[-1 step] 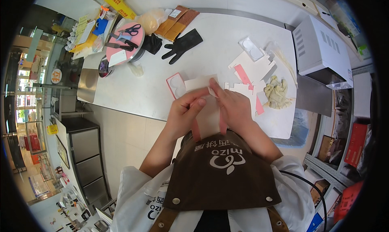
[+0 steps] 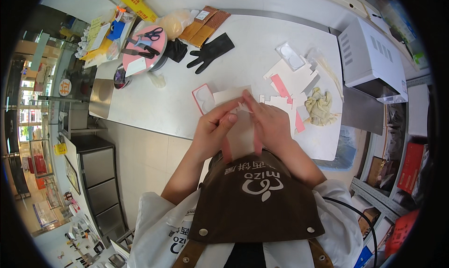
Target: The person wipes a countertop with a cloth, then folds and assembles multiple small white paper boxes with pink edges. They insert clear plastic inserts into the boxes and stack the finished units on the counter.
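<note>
Close to my apron, both hands hold a white cardboard box blank [image 2: 242,134] with pink side strips. My left hand [image 2: 211,130] grips its left side, with the index finger stretched along the upper part and the thumb bent in. On the right side, my right hand [image 2: 272,125] is closed round the card, its fingertips at a small white flap [image 2: 242,107] near the top. Part of the card is hidden behind my hands and the apron. Just beyond my left hand lies a small pink-edged tray [image 2: 204,98] with round white hollows.
Flat white and pink card blanks [image 2: 289,76], a white two-hollow insert [image 2: 290,56] and a crumpled pale glove [image 2: 321,107] lie to the right. Farther off are a black glove [image 2: 211,53] and a pink turntable [image 2: 152,57] bearing scissors and knives. A white microwave [image 2: 372,60] stands far right.
The small white flap between my fingertips has shifted slightly. My hands and the rest of the scene stay nearly the same.
</note>
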